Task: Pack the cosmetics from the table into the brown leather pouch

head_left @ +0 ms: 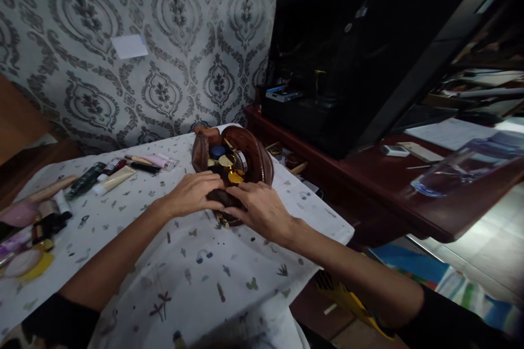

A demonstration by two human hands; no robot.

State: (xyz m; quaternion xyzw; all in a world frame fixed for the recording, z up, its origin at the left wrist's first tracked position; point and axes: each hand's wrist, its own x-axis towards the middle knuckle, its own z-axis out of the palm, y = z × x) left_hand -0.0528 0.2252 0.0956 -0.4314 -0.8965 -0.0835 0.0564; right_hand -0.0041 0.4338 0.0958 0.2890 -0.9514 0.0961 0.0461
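Observation:
A brown leather bag (264, 161) stands unzipped on the cloth-covered table, its mouth spread wide. Inside it lie a blue round lid (217, 150), gold round pieces (227, 161) and a silver-rimmed round case (241, 161). My left hand (196, 193) grips the near rim of the bag from the left, fingers curled over the edge. Beside it, my right hand (262, 208) is closed on the same rim, thumb below and fingers on top. Gold-coloured metal hardware (222, 221) hangs on the bag's front below my hands. The bag's bottom is hidden.
Cosmetic tubes (114, 181) and pencils lie on the patterned white tablecloth (204, 283) at left, with more cosmetics (41, 229) at the far left. On the right, a dark red desk (393, 191) carries a large black case and a clear bottle (462, 166).

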